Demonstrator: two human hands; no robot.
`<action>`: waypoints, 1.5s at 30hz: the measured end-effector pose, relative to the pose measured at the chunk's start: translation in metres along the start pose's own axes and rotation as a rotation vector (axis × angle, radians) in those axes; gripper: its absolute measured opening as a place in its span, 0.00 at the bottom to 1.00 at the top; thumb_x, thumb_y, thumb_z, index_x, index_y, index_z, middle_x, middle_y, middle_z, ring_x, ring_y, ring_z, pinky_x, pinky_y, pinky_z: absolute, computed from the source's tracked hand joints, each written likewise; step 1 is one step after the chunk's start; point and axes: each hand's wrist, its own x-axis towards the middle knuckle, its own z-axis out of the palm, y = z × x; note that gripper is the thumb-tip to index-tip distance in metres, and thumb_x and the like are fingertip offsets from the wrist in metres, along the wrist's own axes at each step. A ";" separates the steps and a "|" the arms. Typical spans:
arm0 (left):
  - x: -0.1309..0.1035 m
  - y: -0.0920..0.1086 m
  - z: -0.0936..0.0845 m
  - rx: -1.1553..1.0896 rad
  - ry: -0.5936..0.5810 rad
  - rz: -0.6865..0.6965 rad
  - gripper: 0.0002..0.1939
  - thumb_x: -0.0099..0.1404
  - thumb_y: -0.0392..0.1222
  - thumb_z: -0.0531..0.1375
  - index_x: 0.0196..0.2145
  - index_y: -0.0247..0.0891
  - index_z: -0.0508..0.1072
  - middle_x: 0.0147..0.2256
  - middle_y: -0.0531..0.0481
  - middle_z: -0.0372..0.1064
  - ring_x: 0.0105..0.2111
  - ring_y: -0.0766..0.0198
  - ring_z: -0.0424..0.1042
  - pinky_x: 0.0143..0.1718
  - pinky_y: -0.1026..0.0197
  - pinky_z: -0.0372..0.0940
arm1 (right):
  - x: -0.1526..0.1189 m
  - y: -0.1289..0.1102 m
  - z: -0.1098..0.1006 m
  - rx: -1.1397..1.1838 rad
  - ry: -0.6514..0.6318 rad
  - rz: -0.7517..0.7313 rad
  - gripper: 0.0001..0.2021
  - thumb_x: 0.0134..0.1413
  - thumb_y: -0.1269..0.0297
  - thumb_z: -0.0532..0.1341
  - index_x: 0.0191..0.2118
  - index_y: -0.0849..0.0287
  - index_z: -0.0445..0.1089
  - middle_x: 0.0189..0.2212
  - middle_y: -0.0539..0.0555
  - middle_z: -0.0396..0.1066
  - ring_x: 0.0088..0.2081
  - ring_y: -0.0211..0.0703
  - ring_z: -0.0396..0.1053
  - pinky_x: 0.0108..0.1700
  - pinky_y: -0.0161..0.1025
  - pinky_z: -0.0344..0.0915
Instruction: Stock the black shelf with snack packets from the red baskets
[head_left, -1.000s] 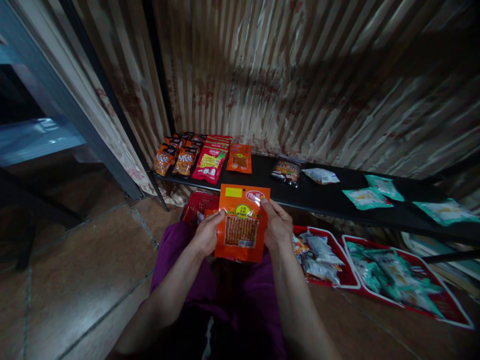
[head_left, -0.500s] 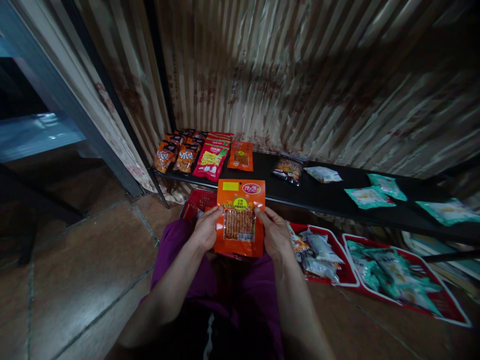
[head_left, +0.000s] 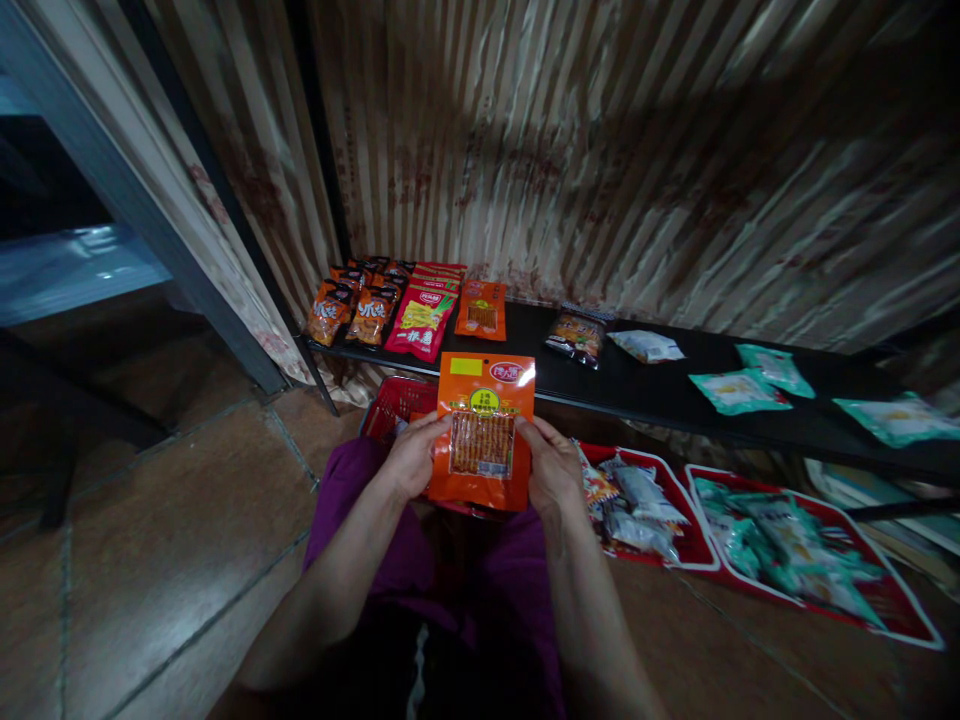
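An orange snack packet [head_left: 482,445] with a clear window and a yellow label faces me, held upright over my lap. My left hand [head_left: 412,455] pinches its left edge, thumb on the front. On the opposite edge my right hand [head_left: 553,462] grips it the same way. Behind the packet is a red basket [head_left: 384,402], mostly hidden by it. A similar orange packet [head_left: 481,312] lies on the black shelf [head_left: 637,385], beside red snack packets [head_left: 421,318] and several orange-and-black snack bags [head_left: 373,312].
Further right on the shelf lie a dark snack bag [head_left: 577,335], a white packet [head_left: 646,346] and green packets [head_left: 739,392]. Two red baskets of packets, the left one [head_left: 701,545] and the right one [head_left: 911,610], stand below. A striped curtain [head_left: 525,150] hangs behind.
The orange packet has shifted slightly up and to the right in my hands, its face turned a little. Both hands keep their hold; the shelf and baskets look the same.
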 end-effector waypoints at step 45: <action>0.019 0.017 0.020 -0.057 -0.036 0.065 0.10 0.53 0.36 0.64 0.35 0.32 0.72 0.30 0.48 0.74 0.34 0.60 0.74 0.46 0.54 0.65 | -0.027 0.007 -0.007 0.079 -0.164 0.151 0.16 0.25 0.69 0.74 0.28 0.58 0.74 0.26 0.48 0.75 0.25 0.33 0.70 0.25 0.29 0.68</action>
